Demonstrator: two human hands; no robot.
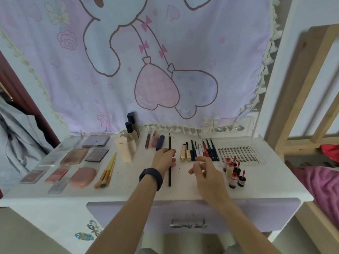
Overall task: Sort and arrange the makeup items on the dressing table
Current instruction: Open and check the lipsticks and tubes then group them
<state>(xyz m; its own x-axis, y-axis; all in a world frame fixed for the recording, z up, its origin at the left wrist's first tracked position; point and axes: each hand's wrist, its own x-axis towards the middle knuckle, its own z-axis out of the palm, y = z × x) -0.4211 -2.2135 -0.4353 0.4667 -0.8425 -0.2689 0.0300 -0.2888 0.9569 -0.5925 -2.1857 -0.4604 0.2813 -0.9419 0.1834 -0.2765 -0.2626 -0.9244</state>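
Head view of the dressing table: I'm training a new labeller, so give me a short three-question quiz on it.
1. True or false: the left hand grips the long black pencil.
2. The lash tray lies: A) among the palettes, B) right of the pen row, C) under the brushes.
3. Fill in: the black band sits on the ___ wrist.
Key: 1 true; 2 B; 3 left.
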